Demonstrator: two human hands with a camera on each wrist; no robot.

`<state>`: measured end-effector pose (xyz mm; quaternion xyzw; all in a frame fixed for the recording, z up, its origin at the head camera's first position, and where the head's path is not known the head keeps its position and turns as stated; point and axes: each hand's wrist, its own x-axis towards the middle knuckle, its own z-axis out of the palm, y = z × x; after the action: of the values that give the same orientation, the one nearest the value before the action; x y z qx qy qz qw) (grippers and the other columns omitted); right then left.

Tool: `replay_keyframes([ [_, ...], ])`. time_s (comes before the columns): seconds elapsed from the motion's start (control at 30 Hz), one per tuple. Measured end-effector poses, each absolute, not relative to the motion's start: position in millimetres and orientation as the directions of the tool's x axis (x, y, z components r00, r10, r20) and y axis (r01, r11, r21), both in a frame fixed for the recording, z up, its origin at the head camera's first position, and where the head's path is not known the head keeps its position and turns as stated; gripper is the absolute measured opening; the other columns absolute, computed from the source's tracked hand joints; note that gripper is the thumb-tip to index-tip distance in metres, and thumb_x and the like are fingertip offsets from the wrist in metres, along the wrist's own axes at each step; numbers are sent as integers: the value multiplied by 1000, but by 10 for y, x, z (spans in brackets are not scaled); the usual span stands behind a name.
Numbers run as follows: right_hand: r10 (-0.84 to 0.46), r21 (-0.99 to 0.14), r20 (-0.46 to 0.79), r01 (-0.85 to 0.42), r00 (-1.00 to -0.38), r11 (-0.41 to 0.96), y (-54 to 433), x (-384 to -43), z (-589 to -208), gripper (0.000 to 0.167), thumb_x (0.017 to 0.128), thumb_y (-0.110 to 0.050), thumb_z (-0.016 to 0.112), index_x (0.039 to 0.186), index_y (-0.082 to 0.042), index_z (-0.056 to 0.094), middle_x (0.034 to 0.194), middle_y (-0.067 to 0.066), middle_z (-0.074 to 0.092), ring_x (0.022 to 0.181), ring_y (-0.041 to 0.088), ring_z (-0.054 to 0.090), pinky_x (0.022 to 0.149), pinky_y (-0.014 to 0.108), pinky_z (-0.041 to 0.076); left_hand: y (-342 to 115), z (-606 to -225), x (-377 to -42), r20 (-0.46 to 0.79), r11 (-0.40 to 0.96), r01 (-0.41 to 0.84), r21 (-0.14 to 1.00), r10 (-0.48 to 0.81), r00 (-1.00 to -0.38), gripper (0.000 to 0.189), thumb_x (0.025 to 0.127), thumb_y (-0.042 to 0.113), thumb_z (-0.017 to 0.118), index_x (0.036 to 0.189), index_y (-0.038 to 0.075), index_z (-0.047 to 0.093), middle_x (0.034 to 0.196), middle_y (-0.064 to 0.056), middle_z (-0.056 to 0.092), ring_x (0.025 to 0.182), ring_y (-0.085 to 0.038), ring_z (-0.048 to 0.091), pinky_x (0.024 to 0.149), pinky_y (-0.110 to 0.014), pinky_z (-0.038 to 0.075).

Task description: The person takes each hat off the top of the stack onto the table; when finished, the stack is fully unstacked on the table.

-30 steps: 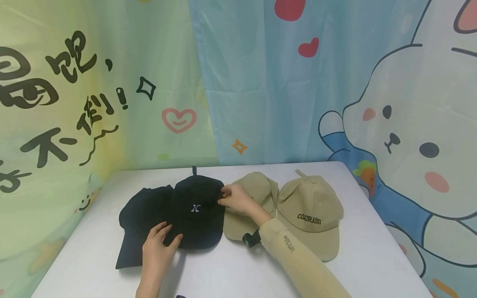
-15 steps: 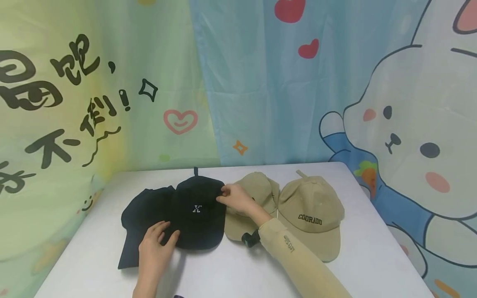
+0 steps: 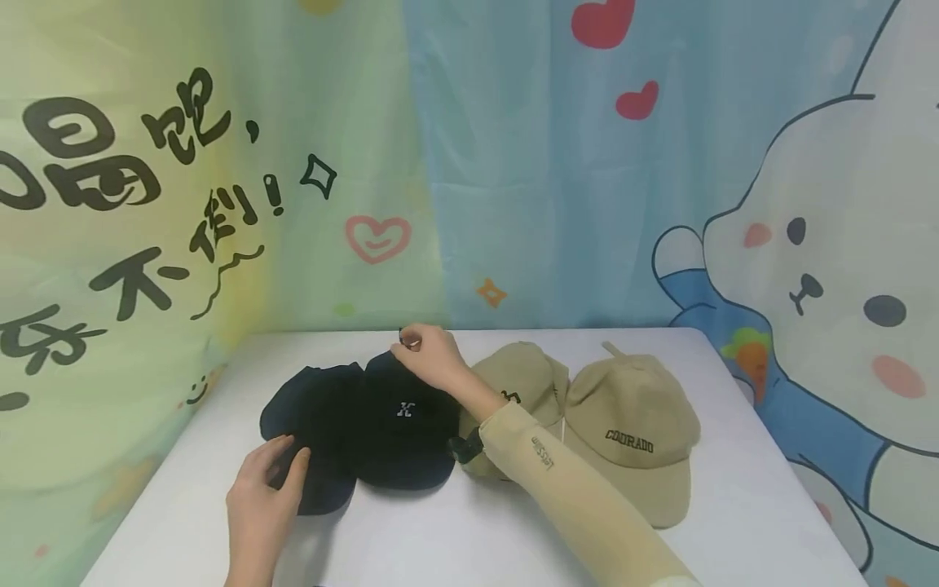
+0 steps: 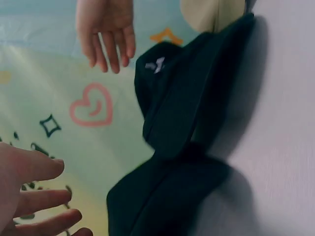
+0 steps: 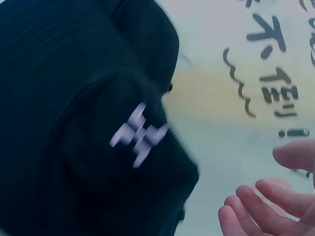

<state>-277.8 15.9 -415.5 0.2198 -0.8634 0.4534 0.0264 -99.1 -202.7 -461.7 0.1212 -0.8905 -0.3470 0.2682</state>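
Note:
Two black caps sit side by side on the white table (image 3: 411, 538). At the front left of the plain one (image 3: 315, 408) is my left hand (image 3: 260, 505); in the left wrist view its fingers (image 4: 44, 199) are spread and hold nothing. Just over the crown of the second black cap (image 3: 407, 448), with a white X-like emblem (image 5: 140, 135), hovers my right hand (image 3: 433, 359). The left wrist view shows the right hand's fingers (image 4: 110, 49) extended and apart from that cap.
Two beige caps stand on the right: one (image 3: 524, 367) partly behind my right forearm, the other (image 3: 631, 399) lettered COLORADO. A printed curtain (image 3: 499, 204) with hearts and a white rabbit hangs behind the table.
The plain black cap's brim has swung from front left toward the front. My left hand has moved left off it; my right hand has risen from the X cap's right side to above its crown.

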Motion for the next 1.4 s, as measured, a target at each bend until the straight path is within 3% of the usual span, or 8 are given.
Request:
replay_keyframes([
  [0.27,-431,-782,209,-414,-878,465,-446,-2784,-4022,38,100,-30,60,130,-8,62,127,7,64,116,22,59,93,32,54,-2280,-4641,-841,401,735,-85,672,-459,-793,34,94,22,68,119,-2,66,129,-20,59,120,-40,54,93,-51,50],
  [0.5,-475,-761,125,-392,-871,517,-877,-2795,-4169,49,98,-36,58,139,-8,55,138,9,56,127,26,52,100,38,50,-2440,-4723,-754,218,704,-243,667,-497,-840,53,96,33,65,130,-6,55,137,-32,44,128,-52,39,106,-67,34],
  [0.63,-493,-728,27,-355,-870,587,-989,-2835,-4391,56,98,-39,58,142,-6,51,142,10,53,130,27,50,105,39,47,-2487,-4798,-726,100,689,-297,661,-473,-875,64,98,39,60,138,-9,46,140,-38,35,121,-57,44,99,-65,44],
  [0.77,-501,-703,-29,-338,-865,625,-1043,-2881,-4536,56,99,-36,56,143,-2,49,142,12,53,132,28,48,108,40,44,-2511,-4849,-715,56,674,-306,672,-458,-887,64,98,37,61,137,-11,46,140,-38,34,116,-56,51,92,-57,53],
  [1.07,-551,-630,-85,-384,-830,675,-1142,-2931,-4561,61,102,-38,51,147,2,42,148,15,46,137,29,42,114,38,37,-2541,-4865,-737,-12,636,-334,695,-455,-891,62,97,35,63,133,-14,50,141,-33,38,127,-55,41,96,-54,51],
  [1.4,-556,-569,-155,-386,-816,726,-1197,-2988,-4597,66,103,-50,40,150,-3,40,151,12,44,140,29,38,116,41,34,-2563,-4943,-711,-22,630,-354,691,-471,-882,61,97,40,64,131,-10,55,138,-32,46,131,-52,39,99,-56,48],
])
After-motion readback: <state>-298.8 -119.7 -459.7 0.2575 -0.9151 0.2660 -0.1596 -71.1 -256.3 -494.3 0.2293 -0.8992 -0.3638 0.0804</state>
